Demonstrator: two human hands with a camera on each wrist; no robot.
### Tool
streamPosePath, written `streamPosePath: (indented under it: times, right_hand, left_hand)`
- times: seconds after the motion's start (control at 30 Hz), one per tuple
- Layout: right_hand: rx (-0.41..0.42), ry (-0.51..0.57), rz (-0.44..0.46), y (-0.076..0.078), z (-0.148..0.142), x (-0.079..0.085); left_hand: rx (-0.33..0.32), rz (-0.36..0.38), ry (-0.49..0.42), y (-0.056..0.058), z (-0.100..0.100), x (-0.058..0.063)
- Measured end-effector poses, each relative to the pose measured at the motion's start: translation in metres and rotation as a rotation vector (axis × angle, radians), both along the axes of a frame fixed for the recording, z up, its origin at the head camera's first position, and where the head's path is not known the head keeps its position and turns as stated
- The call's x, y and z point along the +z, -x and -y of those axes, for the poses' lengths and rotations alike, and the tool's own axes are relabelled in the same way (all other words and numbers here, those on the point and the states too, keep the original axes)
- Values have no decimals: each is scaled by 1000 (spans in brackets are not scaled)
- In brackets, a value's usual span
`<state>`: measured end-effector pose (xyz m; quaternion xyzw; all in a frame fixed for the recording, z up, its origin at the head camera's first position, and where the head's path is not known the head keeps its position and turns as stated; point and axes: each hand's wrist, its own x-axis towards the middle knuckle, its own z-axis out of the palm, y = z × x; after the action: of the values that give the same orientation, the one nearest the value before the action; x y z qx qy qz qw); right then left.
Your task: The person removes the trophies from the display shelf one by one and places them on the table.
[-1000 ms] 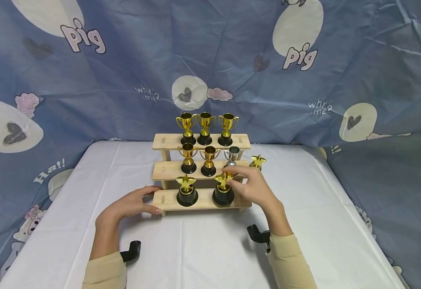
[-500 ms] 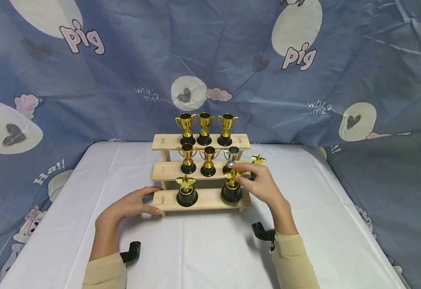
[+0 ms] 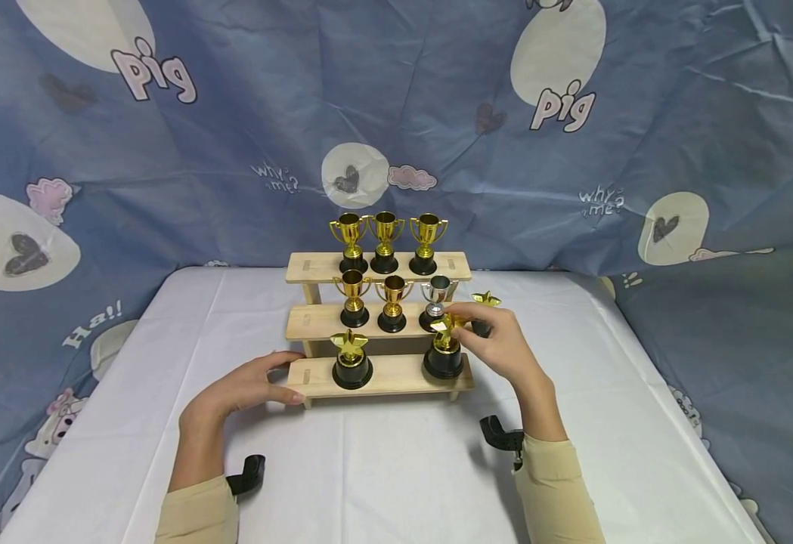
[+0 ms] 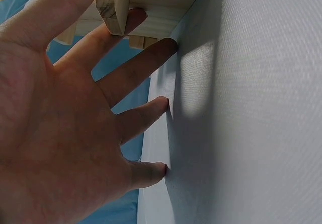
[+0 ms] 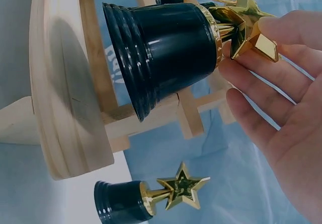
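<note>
A three-tier wooden shelf (image 3: 396,375) stands on the white-covered table. At its left end, my left hand (image 3: 249,381) holds the lowest board between thumb and index finger. The other fingers spread straight, tips at the tablecloth, in the left wrist view. My right hand (image 3: 498,344) pinches the gold star of a star trophy (image 3: 444,359), whose black base is close over the right end of the lowest board. In the right wrist view, that trophy's base (image 5: 166,53) casts a shadow on the wood. Another star trophy (image 3: 351,366) stands on the same board, left of middle.
Three gold cup trophies (image 3: 385,234) line the top board. The middle board carries two bronze-gold cups (image 3: 393,298) and a silver cup (image 3: 437,291). Another star trophy (image 3: 486,300) is right of the shelf, partly behind my right hand. A blue printed cloth (image 3: 233,151) hangs behind.
My right hand has moved the star trophy rightward along the lowest board, from right of middle to near its right end. The left hand has stayed in place.
</note>
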<state>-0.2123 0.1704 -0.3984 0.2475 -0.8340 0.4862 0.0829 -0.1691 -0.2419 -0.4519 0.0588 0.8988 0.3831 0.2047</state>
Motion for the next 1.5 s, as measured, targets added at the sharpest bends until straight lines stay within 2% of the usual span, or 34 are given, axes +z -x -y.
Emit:
streamPosePath:
  times: [0.2, 0.47, 0.73, 1.03, 1.5]
  right_hand:
    - [-21, -22, 18, -4, 0, 6]
    - [-28, -30, 9, -2, -5, 5]
    - [-43, -48, 50, -15, -3, 27]
    - [-58, -5, 69, 0, -23, 5]
    - [-110, -10, 49, 3, -40, 2]
  left_hand:
    - [8, 4, -4, 0, 0, -1]
    - [0, -7, 1, 0, 0, -1]
    - [-2, -10, 5, 0, 0, -1]
    - [-1, -6, 2, 0, 1, -1]
    - [-11, -12, -27, -1, 1, 0]
